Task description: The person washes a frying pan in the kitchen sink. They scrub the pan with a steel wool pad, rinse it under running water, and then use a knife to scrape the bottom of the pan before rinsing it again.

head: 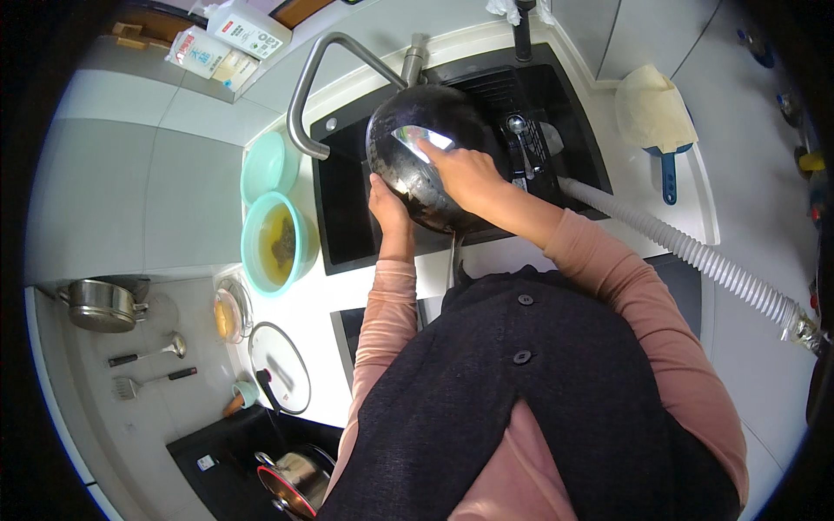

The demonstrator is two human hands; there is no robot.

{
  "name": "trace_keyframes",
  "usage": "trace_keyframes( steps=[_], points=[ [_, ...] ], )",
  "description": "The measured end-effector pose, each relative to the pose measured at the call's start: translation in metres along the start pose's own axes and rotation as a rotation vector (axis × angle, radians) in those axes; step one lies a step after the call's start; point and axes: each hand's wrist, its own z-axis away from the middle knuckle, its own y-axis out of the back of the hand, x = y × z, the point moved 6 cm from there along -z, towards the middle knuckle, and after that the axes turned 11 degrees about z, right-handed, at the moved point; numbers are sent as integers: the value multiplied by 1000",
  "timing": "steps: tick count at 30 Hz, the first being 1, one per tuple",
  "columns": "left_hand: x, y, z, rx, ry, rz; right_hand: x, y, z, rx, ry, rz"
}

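Observation:
A dark, worn wok (430,189) is tilted over the black sink (339,215), its handle (455,254) pointing toward my body. My left hand (389,207) grips the wok at its left edge, the thumb along the rim. My right hand (466,172) lies over the wok, index finger stretched out and the other fingers curled. Under that fingertip is a bright, sharp-edged shiny patch (410,135); whether it is a loose flat piece or part of the surface is unclear. My right palm and what it may hold are hidden.
The curved faucet (306,84) arches left of the wok. Turquoise bowls, one holding yellowish liquid (268,244), stand left of the sink. A spoon (521,140) lies in the sink's right part. A ribbed hose (684,247) crosses at right, near a blue-handled dustpan-like tool (669,176).

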Motion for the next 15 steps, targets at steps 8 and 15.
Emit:
trace_keyframes(
  steps=[8, 15],
  points=[
    [0, -2, 65, -232, 134, 26, 24, 7, 40, 134, 160, -315],
    [1, -2, 66, -296, 4, -208, 14, 8, 65, -35, 124, 82]
  ],
)
